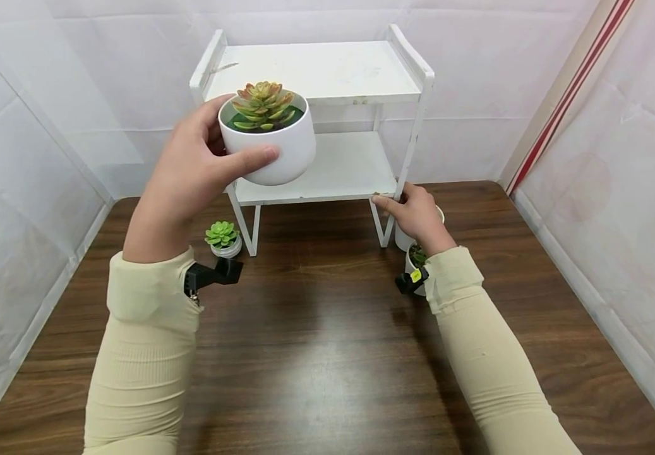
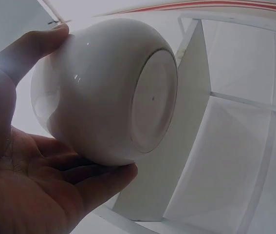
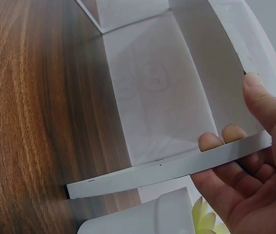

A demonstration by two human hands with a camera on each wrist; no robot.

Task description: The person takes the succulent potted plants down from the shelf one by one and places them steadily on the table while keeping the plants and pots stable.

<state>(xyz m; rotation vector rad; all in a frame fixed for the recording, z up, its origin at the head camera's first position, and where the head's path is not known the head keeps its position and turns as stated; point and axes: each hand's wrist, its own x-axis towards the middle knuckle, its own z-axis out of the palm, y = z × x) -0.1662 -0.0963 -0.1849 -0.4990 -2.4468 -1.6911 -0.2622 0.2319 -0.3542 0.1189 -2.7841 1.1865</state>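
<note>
My left hand [image 1: 191, 161] grips a round white pot [image 1: 287, 155] with a green and reddish succulent [image 1: 264, 107] in it. The pot is held up in front of a white two-tier shelf [image 1: 350, 167]; its smooth underside [image 2: 155, 102] shows in the left wrist view. The thumb lies across the pot's near side and the other fingers wrap its far side. Down at the right, my right hand [image 1: 418, 215] grips the shelf's front right leg [image 3: 172, 166] close to the lower board. Its fingers curl round the leg, with the thumb [image 3: 257, 90] on the board's edge.
A small bright-green succulent [image 1: 222, 234] in a white pot stands on the wooden table [image 1: 304, 328], left of the shelf. Beside the right leg stand two more white pots, one [image 1: 403, 237] partly behind my hand and another [image 1: 411, 272] partly hidden by my wrist.
</note>
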